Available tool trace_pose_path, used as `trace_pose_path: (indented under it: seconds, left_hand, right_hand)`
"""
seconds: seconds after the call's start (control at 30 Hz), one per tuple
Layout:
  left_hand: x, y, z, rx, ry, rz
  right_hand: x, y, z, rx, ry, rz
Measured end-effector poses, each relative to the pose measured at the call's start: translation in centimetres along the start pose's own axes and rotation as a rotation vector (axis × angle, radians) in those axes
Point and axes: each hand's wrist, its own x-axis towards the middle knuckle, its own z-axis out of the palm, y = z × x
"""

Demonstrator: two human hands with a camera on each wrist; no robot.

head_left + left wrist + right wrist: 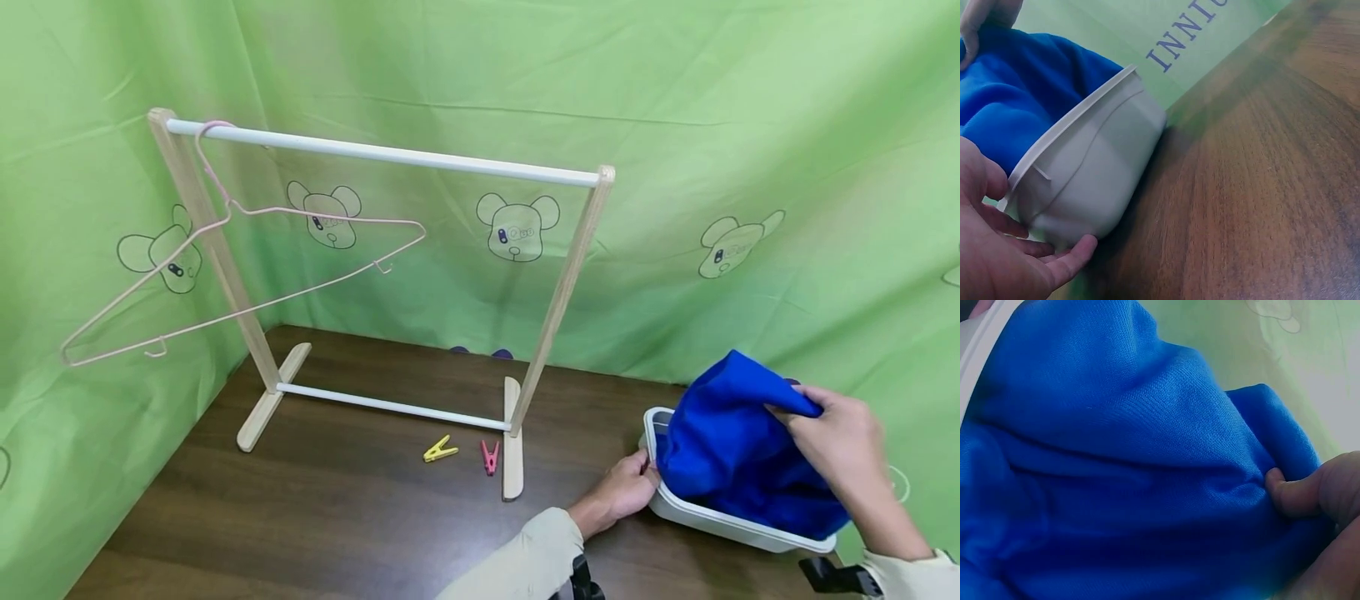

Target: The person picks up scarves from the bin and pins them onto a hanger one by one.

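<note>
Blue cloth [727, 429], pinched by fingers of the right hand [843, 433], stands partly above the white basin [727, 523]; the left hand [624, 490] grips this basin, probably for steadiness.

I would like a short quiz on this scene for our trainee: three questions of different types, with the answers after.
1. True or false: the pink hanger lies on the table.
2. What does the left hand hold?
A) the yellow peg
B) the white tub
C) the pink hanger
3. Fill in: the right hand pinches the blue ____.

Key:
1. False; the pink hanger hangs from the white top bar.
2. B
3. cloth
</note>
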Motion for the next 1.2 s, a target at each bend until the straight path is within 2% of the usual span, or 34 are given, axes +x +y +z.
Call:
trace_pose_path:
  seconds: [0.2, 0.53, 0.73, 0.97, 1.2]
  left_hand:
    - [0.1, 0.2, 0.2, 0.022, -0.028, 0.010]
    - [0.1, 0.4, 0.6, 0.136, -0.052, 0.025]
    - [0.1, 0.3, 0.3, 0.106, -0.045, 0.018]
    - [0.2, 0.4, 0.0, 0.110, -0.023, -0.006]
    - [-0.1, 0.1, -0.1, 0.072, -0.021, -0.041]
  right_hand:
    - [0.1, 0.1, -1.0, 0.005, 0.043, 0.032]
    - [-0.4, -0.1, -2.9, 0.021, 0.078, 0.091]
    - [0.1, -0.5, -3.6, -0.003, 0.050, 0.103]
    - [0.9, -1.1, -4.0, 0.031, 0.077, 0.099]
    - [1.0, -1.4, -4.5, 0.033, 0.061, 0.108]
